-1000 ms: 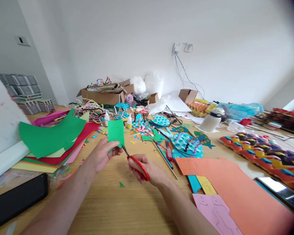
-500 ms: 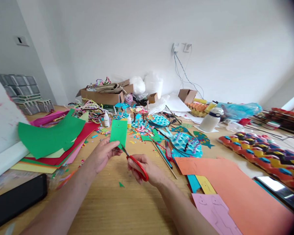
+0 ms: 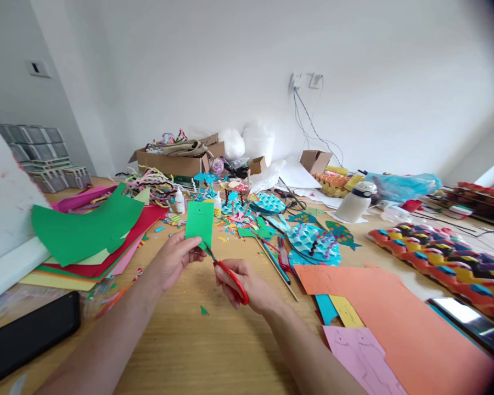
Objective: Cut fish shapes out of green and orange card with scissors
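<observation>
We hold green paper (image 3: 200,222) and red scissors (image 3: 233,274)

Our left hand (image 3: 179,257) pinches the bottom of the green paper, and its grip is snug, thumb in front. The paper stands up in the air over the counter (image 3: 189,351), with a dot and a thin curved line drawn near its top. Our right hand (image 3: 247,288) has its grip wrapped around the handles of the red scissors. The blades meet the paper at its bottom right side. A little green scrap (image 3: 205,310) lies on the wood below.

At the back we see a big cardboard box (image 3: 168,163). It is so full that tan cloth (image 3: 185,147) and bright curly bits (image 3: 173,136) poke out of the top. A small brown box (image 3: 257,165) sits near it, but we cannot see what is inside. Two little white bottles stand behind our paper, one on the left (image 3: 179,201) and one on the right (image 3: 217,205). A fat white bottle (image 3: 351,206) has its lid on, so its inside is hidden. Behind it lies a blue plastic bag (image 3: 403,186). On the right, a bumpy tray (image 3: 436,260) has cups painted in orange, yellow, black and blue
</observation>
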`<state>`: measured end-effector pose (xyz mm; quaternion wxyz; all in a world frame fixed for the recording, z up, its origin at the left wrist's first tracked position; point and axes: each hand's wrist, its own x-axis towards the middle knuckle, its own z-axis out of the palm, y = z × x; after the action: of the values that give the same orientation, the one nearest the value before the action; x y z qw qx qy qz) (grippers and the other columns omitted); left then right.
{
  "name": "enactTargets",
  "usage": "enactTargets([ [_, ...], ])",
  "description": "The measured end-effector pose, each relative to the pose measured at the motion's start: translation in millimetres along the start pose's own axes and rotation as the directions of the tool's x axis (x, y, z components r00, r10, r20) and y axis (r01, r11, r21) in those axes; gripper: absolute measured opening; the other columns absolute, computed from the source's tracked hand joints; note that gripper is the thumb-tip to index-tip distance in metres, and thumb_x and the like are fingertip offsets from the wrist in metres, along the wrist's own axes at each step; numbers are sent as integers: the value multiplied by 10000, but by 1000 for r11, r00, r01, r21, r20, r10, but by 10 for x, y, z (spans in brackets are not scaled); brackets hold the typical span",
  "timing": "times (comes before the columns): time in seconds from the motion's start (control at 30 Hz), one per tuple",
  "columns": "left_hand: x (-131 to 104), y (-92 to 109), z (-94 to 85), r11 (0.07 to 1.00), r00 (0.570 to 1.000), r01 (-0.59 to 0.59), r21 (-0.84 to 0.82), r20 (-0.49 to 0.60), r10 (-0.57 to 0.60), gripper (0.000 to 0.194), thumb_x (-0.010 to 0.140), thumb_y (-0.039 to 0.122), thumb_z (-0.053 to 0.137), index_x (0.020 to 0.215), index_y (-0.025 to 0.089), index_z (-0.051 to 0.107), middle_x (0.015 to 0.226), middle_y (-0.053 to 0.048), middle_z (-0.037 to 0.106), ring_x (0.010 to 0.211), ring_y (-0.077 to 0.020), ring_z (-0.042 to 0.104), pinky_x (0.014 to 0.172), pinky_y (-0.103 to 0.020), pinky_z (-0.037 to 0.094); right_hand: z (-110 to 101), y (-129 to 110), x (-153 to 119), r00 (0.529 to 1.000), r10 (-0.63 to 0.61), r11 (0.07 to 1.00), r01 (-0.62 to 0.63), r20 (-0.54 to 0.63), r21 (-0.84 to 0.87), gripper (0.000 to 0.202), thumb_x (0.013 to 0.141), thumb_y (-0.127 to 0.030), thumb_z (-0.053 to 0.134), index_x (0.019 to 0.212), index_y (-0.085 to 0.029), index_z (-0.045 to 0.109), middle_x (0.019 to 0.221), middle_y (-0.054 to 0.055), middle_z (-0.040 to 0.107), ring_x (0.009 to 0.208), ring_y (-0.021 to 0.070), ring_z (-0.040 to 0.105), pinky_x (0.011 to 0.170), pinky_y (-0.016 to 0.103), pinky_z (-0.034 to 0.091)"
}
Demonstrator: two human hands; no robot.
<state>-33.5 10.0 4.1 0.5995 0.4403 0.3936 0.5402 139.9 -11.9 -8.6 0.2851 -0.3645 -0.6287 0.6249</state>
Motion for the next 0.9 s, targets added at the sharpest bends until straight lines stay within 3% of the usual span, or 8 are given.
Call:
enactTargets([
  [0.9,-23,36,33,1000,1000,6,31,-25,-5,174,616,272,728,707,157,633,637,4,666,542,-115,592,548,-234,461,10,19,14,1000,5,1000,-5,-17,-4,486,745,-636,514,611,-172,462,343,-84,412,276,47,338,307,173,215],
])
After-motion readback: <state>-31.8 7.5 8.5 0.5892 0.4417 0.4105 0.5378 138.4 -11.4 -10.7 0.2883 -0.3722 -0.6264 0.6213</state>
